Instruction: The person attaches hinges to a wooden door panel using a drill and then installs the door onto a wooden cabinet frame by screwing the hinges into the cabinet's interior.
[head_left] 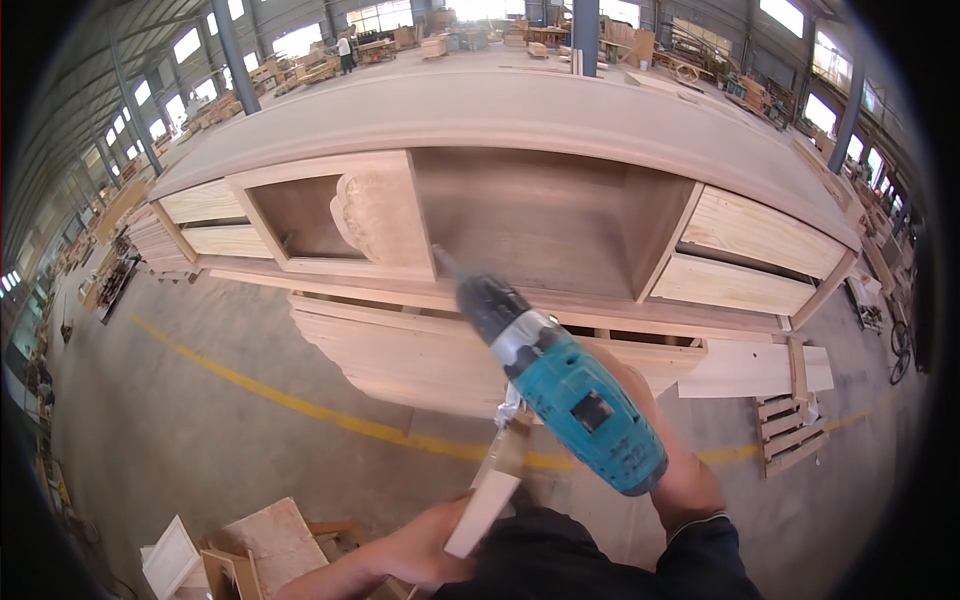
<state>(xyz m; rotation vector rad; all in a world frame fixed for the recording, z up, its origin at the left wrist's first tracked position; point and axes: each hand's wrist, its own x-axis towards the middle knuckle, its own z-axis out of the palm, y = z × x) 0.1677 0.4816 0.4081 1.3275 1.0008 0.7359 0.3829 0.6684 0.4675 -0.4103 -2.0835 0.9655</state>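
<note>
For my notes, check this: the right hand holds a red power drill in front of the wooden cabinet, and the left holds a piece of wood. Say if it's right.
The colour is wrong: the head view shows a teal power drill. The rest stands: the right hand holds it in front of the wooden cabinet, and the left hand holds a piece of wood.
</note>
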